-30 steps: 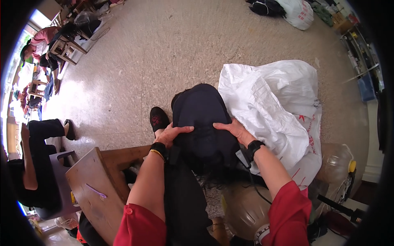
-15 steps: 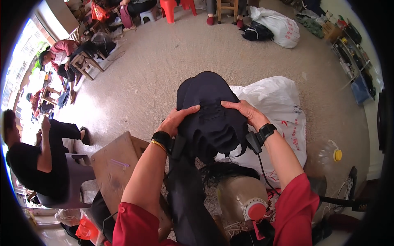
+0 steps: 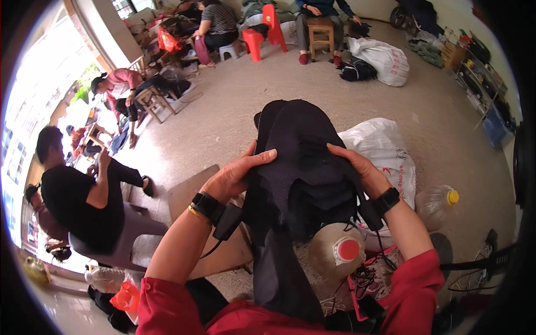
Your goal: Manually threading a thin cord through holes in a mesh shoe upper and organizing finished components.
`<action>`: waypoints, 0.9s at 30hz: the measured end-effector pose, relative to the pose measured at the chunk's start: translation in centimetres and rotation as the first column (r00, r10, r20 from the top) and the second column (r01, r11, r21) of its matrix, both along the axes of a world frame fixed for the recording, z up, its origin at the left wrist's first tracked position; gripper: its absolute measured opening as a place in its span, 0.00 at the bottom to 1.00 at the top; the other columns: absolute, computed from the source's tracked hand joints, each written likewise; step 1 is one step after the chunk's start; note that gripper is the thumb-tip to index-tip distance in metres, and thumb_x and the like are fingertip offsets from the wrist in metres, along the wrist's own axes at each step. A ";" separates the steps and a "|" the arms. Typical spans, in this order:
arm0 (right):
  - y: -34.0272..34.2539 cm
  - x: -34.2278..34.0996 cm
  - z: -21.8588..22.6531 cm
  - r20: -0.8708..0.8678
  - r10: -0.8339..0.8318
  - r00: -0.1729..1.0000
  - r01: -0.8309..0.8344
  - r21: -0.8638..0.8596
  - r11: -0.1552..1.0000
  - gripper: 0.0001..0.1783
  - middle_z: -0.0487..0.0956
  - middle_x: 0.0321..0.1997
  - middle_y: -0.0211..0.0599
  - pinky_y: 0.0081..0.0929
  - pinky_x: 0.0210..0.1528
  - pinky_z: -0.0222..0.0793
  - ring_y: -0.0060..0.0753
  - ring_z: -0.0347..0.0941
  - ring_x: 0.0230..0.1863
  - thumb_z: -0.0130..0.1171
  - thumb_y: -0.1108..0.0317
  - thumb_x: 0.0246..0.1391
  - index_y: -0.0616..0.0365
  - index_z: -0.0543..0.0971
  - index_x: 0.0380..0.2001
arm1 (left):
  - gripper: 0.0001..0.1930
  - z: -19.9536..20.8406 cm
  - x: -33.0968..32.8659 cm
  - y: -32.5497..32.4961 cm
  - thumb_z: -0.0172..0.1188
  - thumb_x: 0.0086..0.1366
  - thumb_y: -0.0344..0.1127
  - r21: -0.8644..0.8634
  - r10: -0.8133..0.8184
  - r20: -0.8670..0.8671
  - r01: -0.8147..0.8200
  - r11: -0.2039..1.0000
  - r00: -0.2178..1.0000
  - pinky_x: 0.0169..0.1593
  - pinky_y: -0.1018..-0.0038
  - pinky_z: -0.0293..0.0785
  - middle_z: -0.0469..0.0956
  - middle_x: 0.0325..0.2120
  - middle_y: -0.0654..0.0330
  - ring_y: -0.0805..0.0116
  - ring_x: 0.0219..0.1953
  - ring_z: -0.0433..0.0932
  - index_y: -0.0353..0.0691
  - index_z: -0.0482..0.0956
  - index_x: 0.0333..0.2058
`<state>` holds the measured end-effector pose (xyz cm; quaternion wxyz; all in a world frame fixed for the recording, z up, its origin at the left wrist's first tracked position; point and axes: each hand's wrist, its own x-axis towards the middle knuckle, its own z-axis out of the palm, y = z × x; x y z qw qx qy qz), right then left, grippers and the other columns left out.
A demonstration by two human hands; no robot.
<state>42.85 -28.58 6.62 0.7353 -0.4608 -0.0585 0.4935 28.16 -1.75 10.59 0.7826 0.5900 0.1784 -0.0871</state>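
Observation:
A thick stack of black fabric pieces [image 3: 304, 162] is held up in front of me, rounded at the far end and ridged with folds near the bottom. What the pieces are, I cannot tell. My left hand [image 3: 231, 176] grips the stack's left side, its thumb lying on top. On the right side my right hand [image 3: 365, 170] does the same, thumb pointing inward. The fingers of both hands are mostly hidden at the sides and beneath. Each wrist wears a black strap with a small box. Behind the stack and to its right lies a white woven sack [image 3: 385, 145] on the floor.
A large container with a red cap [image 3: 335, 254] stands close below the stack, beside a pink basket [image 3: 357, 296] with cords. A clear bottle [image 3: 438, 209] sits to the right. A wooden table [image 3: 195, 195] is at left, near a seated person [image 3: 84, 195]. Others sit farther back.
My view has tilted up, showing more of the room's far side. Both hands still hold the black stack, which looks nearer, with its folds turned differently and the hands slightly farther apart.

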 end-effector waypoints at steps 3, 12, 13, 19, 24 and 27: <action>0.0 -6.5 4.3 0.029 -0.052 0.998 0.052 0.000 0.999 0.27 0.86 0.50 0.37 0.25 0.52 0.79 0.28 0.84 0.46 0.68 0.54 0.61 0.63 0.81 0.55 | 0.36 2.2 -5.5 -0.8 0.69 0.66 0.49 -0.074 0.046 -0.015 -0.047 0.996 0.999 0.65 0.65 0.75 0.78 0.59 0.50 0.59 0.58 0.80 0.30 0.70 0.64; 5.2 -17.4 5.9 0.119 0.148 0.982 -0.147 -0.016 0.989 0.27 0.85 0.47 0.36 0.25 0.48 0.80 0.27 0.83 0.44 0.69 0.55 0.61 0.64 0.80 0.55 | 0.33 7.9 -22.2 0.3 0.65 0.69 0.35 -0.151 0.232 -0.107 -0.246 0.957 0.967 0.55 0.68 0.83 0.78 0.55 0.54 0.64 0.51 0.84 0.39 0.61 0.69; 6.3 -18.6 5.8 0.117 0.200 0.973 -0.197 -0.040 0.980 0.27 0.85 0.48 0.37 0.26 0.48 0.81 0.28 0.83 0.44 0.68 0.56 0.61 0.63 0.78 0.57 | 0.31 8.0 -24.2 0.9 0.65 0.69 0.35 -0.113 0.283 -0.134 -0.299 0.948 0.950 0.55 0.68 0.83 0.80 0.55 0.54 0.65 0.50 0.84 0.37 0.64 0.67; 11.2 -27.6 3.8 0.176 0.243 0.954 -0.249 0.017 0.968 0.29 0.83 0.50 0.38 0.27 0.50 0.79 0.29 0.82 0.46 0.73 0.60 0.58 0.66 0.78 0.57 | 0.30 5.5 -36.0 3.0 0.66 0.67 0.34 -0.035 0.432 -0.152 -0.441 0.897 0.889 0.55 0.69 0.82 0.81 0.53 0.52 0.64 0.51 0.84 0.30 0.68 0.64; 12.4 -33.0 0.9 0.361 0.341 0.868 -0.341 -0.068 0.938 0.30 0.86 0.48 0.42 0.27 0.51 0.79 0.29 0.82 0.47 0.77 0.60 0.54 0.72 0.80 0.53 | 0.40 1.1 -43.8 2.4 0.77 0.58 0.32 -0.011 0.481 -0.094 -0.485 0.875 0.871 0.63 0.64 0.75 0.77 0.59 0.54 0.63 0.59 0.78 0.32 0.66 0.67; 12.4 -34.6 -0.2 0.471 0.366 0.802 -0.368 -0.091 0.925 0.37 0.83 0.54 0.43 0.31 0.60 0.75 0.31 0.79 0.54 0.79 0.59 0.51 0.70 0.76 0.58 | 0.46 -1.0 -46.4 1.6 0.81 0.52 0.27 0.065 0.529 -0.119 -0.525 0.849 0.840 0.63 0.65 0.75 0.76 0.60 0.55 0.66 0.59 0.76 0.33 0.65 0.67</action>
